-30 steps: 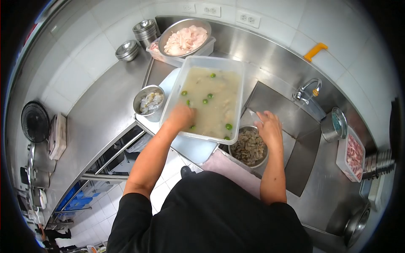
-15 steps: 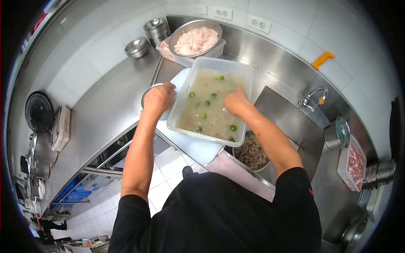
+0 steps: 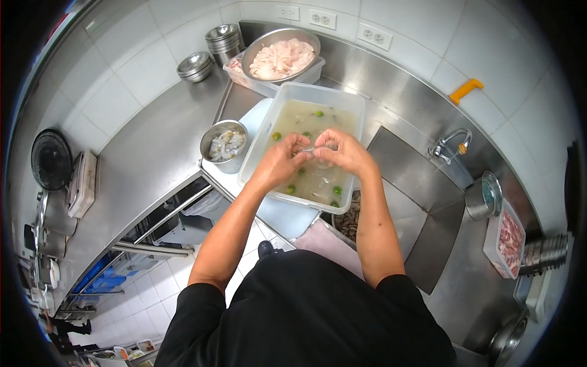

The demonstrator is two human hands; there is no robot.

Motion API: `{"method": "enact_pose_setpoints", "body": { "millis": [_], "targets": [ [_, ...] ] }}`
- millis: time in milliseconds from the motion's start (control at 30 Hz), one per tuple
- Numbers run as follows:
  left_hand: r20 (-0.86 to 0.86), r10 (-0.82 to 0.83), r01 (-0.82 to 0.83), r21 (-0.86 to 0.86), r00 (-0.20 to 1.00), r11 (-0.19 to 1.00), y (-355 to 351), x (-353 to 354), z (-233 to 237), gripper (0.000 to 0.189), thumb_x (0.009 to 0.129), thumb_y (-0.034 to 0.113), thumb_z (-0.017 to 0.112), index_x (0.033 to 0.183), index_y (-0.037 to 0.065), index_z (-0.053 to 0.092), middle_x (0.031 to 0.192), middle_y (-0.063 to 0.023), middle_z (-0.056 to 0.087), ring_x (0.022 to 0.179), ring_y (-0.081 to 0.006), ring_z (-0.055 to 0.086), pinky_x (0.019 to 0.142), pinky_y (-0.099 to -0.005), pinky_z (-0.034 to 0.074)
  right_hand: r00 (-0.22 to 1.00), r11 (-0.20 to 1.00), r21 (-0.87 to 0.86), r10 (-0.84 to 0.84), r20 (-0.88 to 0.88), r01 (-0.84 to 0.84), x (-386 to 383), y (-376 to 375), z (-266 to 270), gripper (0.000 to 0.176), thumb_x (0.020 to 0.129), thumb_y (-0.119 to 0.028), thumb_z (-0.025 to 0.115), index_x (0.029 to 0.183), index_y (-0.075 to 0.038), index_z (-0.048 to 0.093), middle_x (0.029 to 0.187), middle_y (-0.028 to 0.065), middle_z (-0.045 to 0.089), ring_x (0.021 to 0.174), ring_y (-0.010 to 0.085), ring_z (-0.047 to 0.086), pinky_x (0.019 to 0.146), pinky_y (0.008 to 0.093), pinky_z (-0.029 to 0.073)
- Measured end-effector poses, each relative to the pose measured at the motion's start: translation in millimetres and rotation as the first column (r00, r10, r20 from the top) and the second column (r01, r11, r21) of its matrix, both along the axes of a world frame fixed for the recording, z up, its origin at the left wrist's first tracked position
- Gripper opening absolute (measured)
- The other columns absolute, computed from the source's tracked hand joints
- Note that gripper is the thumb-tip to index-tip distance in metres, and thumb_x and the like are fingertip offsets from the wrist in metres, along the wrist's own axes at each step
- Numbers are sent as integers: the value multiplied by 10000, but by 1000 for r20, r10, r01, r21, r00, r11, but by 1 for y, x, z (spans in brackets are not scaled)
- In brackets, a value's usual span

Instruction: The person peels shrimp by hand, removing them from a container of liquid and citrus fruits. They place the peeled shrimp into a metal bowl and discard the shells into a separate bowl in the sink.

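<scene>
The person's left hand (image 3: 284,160) and right hand (image 3: 342,150) are meeting above the plastic tub (image 3: 324,94), fingers curled and thumbs drawn in, with only a narrow gap between the fingertips. Both are pinching one small greyish piece (image 3: 310,149), probably a shrimp (it is too small here to tell which end each hand is gripping). The piece is sitting over cloudy liquid (image 3: 339,119), where green fruits (image 3: 318,114) are floating. With fingertips likely wet, a loose pinch or an uneven pull could be sending it down into that murk, where little is showing below the surface. Just left of the tub, a metal cup (image 3: 237,165) is holding pale, glossy shrimp (image 3: 227,145); a careless outward swing of the left hand could be knocking it over, and loose scraps could be landing among its contents. The tub is resting partly on a light-blue board (image 3: 284,221), its right side apparently reaching towards the sink (image 3: 400,202); how well that side is being supported cannot be told, so a forearm leaning on the rim could be tilting it and spilling liquid onto the darker shrimp (image 3: 347,223) lying below the right forearm.
</scene>
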State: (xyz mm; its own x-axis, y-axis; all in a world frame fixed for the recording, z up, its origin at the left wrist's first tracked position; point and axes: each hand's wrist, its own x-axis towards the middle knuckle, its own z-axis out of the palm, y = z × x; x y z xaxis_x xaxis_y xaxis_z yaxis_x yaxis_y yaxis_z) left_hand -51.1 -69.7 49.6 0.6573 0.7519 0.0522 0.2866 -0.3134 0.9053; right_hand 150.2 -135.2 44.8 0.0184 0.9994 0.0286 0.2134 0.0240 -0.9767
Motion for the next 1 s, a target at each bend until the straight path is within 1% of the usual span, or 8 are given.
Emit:
{"method": "enact_pose_setpoints", "body": {
  "millis": [100, 200, 400, 600, 700, 800, 900, 1000],
  "targets": [
    [-17, -39, 39, 15, 999, 999, 5, -5, 3, 285, 933, 169, 690, 1149, 24, 574, 1028, -111, 712, 998, -160, 661, 873, -305, 504, 973, 1000, -4, 28, 228, -28, -2, -2, -2, 223, 879, -165, 725, 1036, -36, 635, 789, 20, 625, 740, 101, 596, 644, 280, 471],
    [-5, -94, 94, 117, 996, 989, 6, -8, 4, 266, 949, 182, 673, 1138, 22, 578, 981, -88, 702, 951, -156, 660, 858, -302, 507, 880, 998, 59, 2, 474, -34, -17, -8, 16, 253, 863, -234, 710, 975, -18, 641, 823, 139, 663, 731, 280, 626, 688, 392, 491],
    [261, -76, 194, -462, 962, 865, 22, -14, 5, 224, 982, 255, 641, 1083, 58, 607, 814, 1, 616, 733, -86, 571, 689, -231, 456, 857, 944, 316, -80, 509, -99, -20, -12, 11, 195, 903, -211, 652, 970, -28, 647, 861, 178, 641, 816, 363, 608, 735, 425, 479],
    [214, -159, 257, -584, 964, 770, 34, -15, 11, 249, 974, 284, 652, 1076, 59, 617, 773, 19, 591, 675, -84, 538, 656, -234, 443, 846, 929, 319, -13, 533, -186, -14, -25, 13, 176, 891, -140, 664, 1040, -48, 686, 880, 137, 667, 804, 286, 627, 737, 351, 495],
    [185, -39, 130, -512, 982, 849, 43, -11, -3, 256, 969, 287, 657, 1081, 61, 619, 805, 27, 602, 696, -78, 544, 655, -235, 451, 909, 962, 256, -23, 417, -94, -5, -48, 20, 168, 902, -133, 662, 1035, -33, 687, 867, 87, 681, 770, 209, 623, 724, 327, 494],
    [-29, 45, -47, -89, 999, 995, 44, -11, -21, 255, 946, 258, 645, 1077, 39, 642, 817, -48, 672, 745, -158, 637, 671, -304, 503, 938, 934, 319, -243, 249, 158, 12, -79, 16, 185, 917, -142, 654, 1040, -8, 685, 870, 43, 687, 780, 137, 612, 723, 302, 494],
    [-484, 208, 214, 678, 850, 704, 49, -14, -63, 253, 852, 144, 664, 1089, 55, 656, 887, -125, 717, 809, -269, 701, 707, -386, 537, 875, 867, 202, -478, 76, 456, 40, -106, -9, 202, 919, -132, 652, 1064, 6, 682, 901, 34, 693, 828, 106, 612, 757, 271, 495],
    [-826, 86, 567, 453, 556, 688, 37, -8, -61, 280, 824, 150, 635, 1083, 53, 679, 956, -189, 713, 864, -343, 693, 750, -425, 542, 767, 785, 32, -613, 191, 619, 81, -119, -84, 251, 903, -139, 660, 1110, 2, 680, 943, 95, 711, 872, 173, 650, 801, 310, 509]
  ]
}}
